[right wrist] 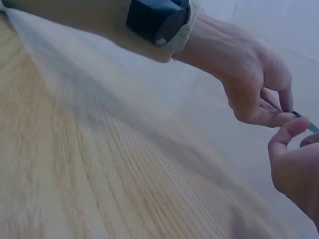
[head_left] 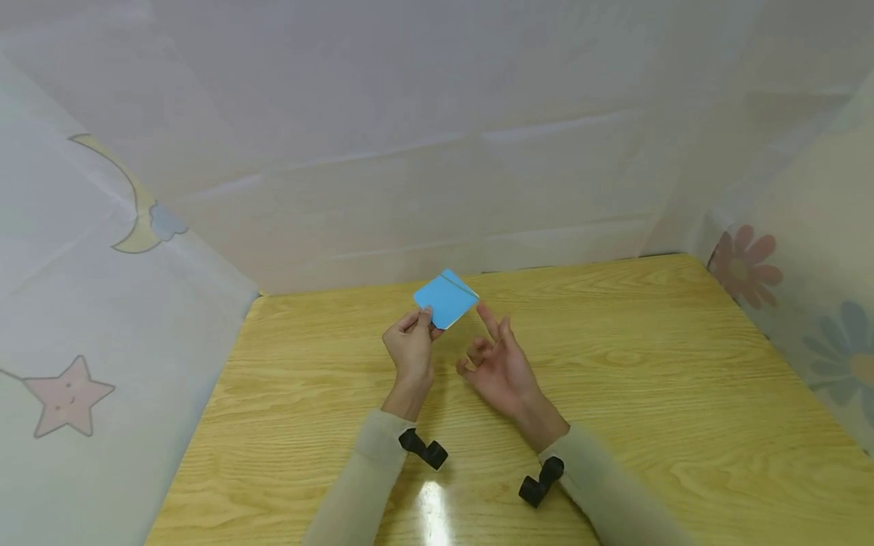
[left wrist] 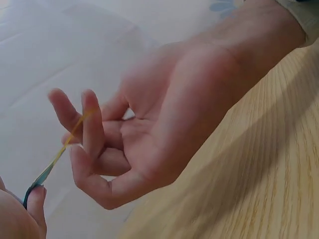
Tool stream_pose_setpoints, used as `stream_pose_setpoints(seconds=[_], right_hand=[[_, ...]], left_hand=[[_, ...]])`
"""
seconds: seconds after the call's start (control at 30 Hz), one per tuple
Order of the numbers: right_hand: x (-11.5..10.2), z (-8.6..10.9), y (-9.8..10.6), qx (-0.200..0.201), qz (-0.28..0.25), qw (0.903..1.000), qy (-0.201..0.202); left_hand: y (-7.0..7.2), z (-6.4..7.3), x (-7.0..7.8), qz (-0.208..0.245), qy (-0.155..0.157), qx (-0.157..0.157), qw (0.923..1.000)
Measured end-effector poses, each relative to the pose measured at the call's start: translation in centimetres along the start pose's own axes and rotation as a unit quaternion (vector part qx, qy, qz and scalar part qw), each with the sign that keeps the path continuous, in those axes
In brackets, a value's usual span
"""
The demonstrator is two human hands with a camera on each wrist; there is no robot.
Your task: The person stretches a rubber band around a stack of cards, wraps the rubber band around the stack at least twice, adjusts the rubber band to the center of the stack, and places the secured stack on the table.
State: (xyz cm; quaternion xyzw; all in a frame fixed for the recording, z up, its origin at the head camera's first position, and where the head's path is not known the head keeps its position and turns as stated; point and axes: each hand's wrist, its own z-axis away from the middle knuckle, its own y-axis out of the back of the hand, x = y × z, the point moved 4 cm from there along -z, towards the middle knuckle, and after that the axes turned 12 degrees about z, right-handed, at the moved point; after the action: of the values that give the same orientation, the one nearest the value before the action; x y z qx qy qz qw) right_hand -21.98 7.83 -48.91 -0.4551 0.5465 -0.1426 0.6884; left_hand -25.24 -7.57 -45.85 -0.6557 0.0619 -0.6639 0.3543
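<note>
A small blue square card (head_left: 444, 302), perhaps a thin stack, is pinched at its near corner between the thumb and fingers of my left hand (head_left: 408, 353). A thin yellowish elastic band (head_left: 459, 285) crosses its far right side. My right hand (head_left: 504, 375) is palm up, index finger reaching to the card's right corner, other fingers loosely bent. In the left wrist view the band (left wrist: 75, 133) runs from the edge-on card to a finger of the right hand (left wrist: 164, 119). The right wrist view shows only a sliver of the card (right wrist: 313, 128) beside the left hand (right wrist: 249, 74).
Both hands are over a light wood-grain table (head_left: 273, 425). Pale cloth walls stand at the back and sides, with a moon (head_left: 143, 220), a star (head_left: 71, 398) and flowers (head_left: 744, 265) printed on them. Each sleeve carries a black wrist camera (head_left: 425, 449).
</note>
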Motion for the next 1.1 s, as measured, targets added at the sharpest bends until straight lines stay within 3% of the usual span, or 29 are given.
stream_pose_setpoints(seconds=[0.1, 0.3, 0.57, 0.87, 0.97, 1.1], right_hand=[[0.5, -0.1, 0.0, 0.005, -0.028, 0.9996, -0.007], [1.2, -0.1, -0.1, -0.027, -0.004, 0.9994, -0.022], [0.2, 0.4, 0.1, -0.047, -0.068, 0.9952, 0.053], [0.4, 0.2, -0.3, -0.029, -0.015, 0.9991, 0.026], [0.3, -0.1, -0.3, 0.001, -0.004, 0.9999, 0.013], [-0.2, -0.4, 0.1, 0.082, 0.013, 0.9963, -0.019]], left_hand=[[0.1, 0.0, -0.2, 0.002, -0.001, 0.002, 1.0000], [0.2, 0.0, 0.0, -0.003, -0.002, 0.002, 1.0000], [0.2, 0.0, 0.1, -0.008, 0.007, 0.004, 0.9999], [0.3, 0.3, -0.6, -0.013, 0.009, 0.004, 0.9999], [0.2, 0.5, -0.5, -0.016, -0.006, -0.001, 0.9999], [0.3, 0.5, -0.5, -0.038, -0.027, -0.019, 0.9987]])
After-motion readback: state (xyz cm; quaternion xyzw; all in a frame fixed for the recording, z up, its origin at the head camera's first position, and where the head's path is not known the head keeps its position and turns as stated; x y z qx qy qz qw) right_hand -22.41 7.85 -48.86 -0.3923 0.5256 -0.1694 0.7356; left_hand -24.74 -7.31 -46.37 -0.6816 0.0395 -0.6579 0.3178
